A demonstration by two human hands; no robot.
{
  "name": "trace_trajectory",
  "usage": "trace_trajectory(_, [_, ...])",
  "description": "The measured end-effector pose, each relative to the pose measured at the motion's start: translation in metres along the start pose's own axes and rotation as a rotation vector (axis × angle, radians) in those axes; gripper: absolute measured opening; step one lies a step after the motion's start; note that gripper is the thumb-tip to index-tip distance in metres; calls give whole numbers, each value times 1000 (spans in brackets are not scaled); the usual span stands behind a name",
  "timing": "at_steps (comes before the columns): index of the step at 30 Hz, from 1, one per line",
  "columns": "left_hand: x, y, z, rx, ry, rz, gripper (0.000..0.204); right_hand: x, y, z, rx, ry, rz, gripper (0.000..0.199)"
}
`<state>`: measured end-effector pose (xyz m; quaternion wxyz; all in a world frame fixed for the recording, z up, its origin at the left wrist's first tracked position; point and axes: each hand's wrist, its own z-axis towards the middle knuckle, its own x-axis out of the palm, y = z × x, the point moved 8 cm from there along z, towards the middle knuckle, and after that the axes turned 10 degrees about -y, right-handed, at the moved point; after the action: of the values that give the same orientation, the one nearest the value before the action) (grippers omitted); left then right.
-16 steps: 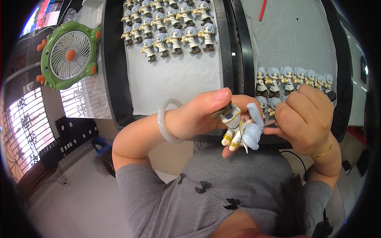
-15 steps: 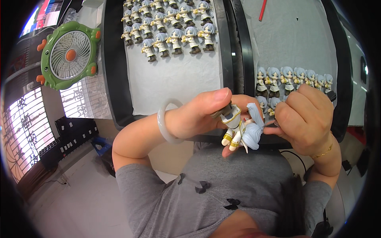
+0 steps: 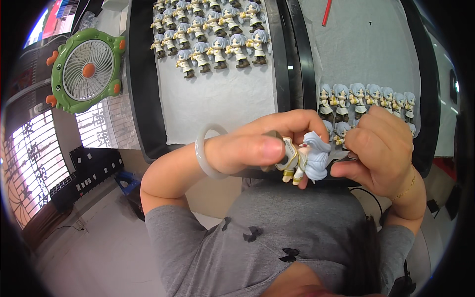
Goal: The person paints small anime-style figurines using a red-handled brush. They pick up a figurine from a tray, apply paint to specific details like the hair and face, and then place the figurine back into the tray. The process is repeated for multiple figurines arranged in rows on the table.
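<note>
My left hand (image 3: 257,143) grips a small figurine (image 3: 303,159) with pale blue hair and a white and gold outfit, held sideways in front of my chest. My right hand (image 3: 381,148) pinches a thin blade-like tool (image 3: 341,156) against the figurine's hair. A pale bangle (image 3: 204,151) sits on my left wrist, a thin gold chain on my right.
Two black trays lined with grey sheets lie ahead. The left tray (image 3: 141,99) carries several finished figurines (image 3: 213,34) at its far end. The right tray (image 3: 428,123) holds a row of figurines (image 3: 366,99) and a red pen (image 3: 326,12). A green desk fan (image 3: 86,69) stands at left.
The figurine has turned slightly in my left hand, and my right hand has shifted a little closer to its hair.
</note>
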<state>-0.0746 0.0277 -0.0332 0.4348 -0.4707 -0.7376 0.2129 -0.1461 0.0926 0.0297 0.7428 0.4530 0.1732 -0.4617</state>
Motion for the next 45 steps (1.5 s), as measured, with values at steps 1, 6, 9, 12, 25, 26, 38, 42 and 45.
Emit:
trace_trajectory(1, [-1, -2, 0, 33, -49, -6, 93, 1, -1, -1, 17, 3, 31, 41])
trace_trajectory(6, [-4, -7, -2, -19, -147, 26, 85, 4, -2, -3, 19, 50, 35, 42])
trace_trajectory(9, [-3, -5, -1, -35, -133, -20, 84, 3, 0, -3, 5, 53, -2, 43])
trace_trajectory(12, [-2, -2, 0, -37, -122, -54, 84, 2, 2, -2, -7, 29, -28, 43])
trace_trajectory(25, [-6, 1, 1, -15, -120, -69, 94, 0, 6, -1, -44, 25, -165, 45])
trace_trajectory(26, [-6, 1, 1, -7, -120, -65, 95, 0, 7, -1, -48, 29, -174, 45])
trace_trajectory(38, [-9, -2, 2, -3, -106, 37, 104, 0, 7, -1, -52, 25, -245, 44])
trace_trajectory(42, [-8, -2, 2, -7, -102, 50, 105, 1, 7, -1, -49, 55, -255, 43])
trace_trajectory(45, [-10, -1, 2, -10, -92, 71, 106, 1, 7, -1, -53, 54, -260, 42])
